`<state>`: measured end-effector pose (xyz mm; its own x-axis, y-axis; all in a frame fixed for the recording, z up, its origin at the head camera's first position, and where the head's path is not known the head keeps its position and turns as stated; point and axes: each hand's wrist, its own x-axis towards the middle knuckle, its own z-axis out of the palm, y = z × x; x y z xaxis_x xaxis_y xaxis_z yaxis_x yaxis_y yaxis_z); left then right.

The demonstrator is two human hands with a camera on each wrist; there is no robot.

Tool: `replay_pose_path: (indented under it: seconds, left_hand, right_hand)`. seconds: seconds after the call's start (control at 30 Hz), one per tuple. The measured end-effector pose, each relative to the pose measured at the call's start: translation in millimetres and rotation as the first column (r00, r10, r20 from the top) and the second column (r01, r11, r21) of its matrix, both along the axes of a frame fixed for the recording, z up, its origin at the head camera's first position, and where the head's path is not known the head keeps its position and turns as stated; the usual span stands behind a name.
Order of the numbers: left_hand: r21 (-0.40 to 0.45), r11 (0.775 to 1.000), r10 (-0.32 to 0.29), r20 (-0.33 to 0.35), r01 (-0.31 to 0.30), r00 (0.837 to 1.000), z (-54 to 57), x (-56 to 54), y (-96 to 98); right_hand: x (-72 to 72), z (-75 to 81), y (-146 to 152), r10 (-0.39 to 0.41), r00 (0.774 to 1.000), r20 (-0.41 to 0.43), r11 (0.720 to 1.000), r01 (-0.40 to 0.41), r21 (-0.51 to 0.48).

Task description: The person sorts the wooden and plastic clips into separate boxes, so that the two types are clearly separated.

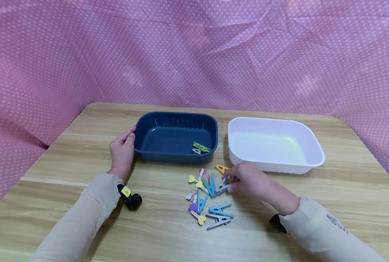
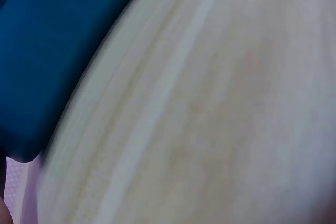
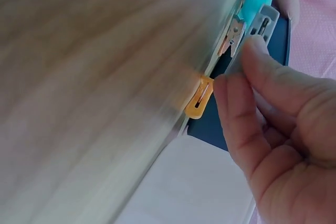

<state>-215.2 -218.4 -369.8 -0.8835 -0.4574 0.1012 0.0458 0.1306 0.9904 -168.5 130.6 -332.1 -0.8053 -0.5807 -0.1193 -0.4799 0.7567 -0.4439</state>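
Observation:
My left hand (image 1: 122, 153) holds the left end of a dark blue basin (image 1: 174, 158), its fingers at the rim. In the left wrist view the basin's wall (image 2: 58, 51) fills the upper left, with a bit of the hand at the lower left edge. My right hand (image 1: 250, 182) pinches a grey clothespin (image 3: 265, 22) between thumb and fingertips. Close by lies an orange clothespin (image 1: 221, 169). A loose pile of blue clothespins (image 1: 210, 185) and small wooden ones with hearts (image 1: 201, 219) spreads to the left of that hand.
Inside the blue basin, a green clothespin (image 1: 201, 147) and a pale one sit in the near right corner. A white basin (image 1: 276, 165) stands to its right. Nearer me lies another grey clothespin (image 1: 218, 220). Pink dotted cloth (image 1: 194, 54) hangs behind the wooden table (image 1: 161, 233).

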Motion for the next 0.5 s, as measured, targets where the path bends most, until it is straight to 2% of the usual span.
replay_pose_path:
  seconds: [0.27,0.5]
  left_hand:
    - [-0.009,1.0,-0.004,0.008,0.004,1.0,0.7,0.2,0.4]
    - [0.024,1.0,0.008,0.0,-0.008,1.0,0.1,-0.7,-0.1]
  right_hand:
    - [0.2,-0.2,2.5,-0.006,1.0,-0.022,0.999,0.005,-0.037]
    - [-0.1,0.6,3.5,0.021,1.0,0.012,0.995,-0.019,-0.102]
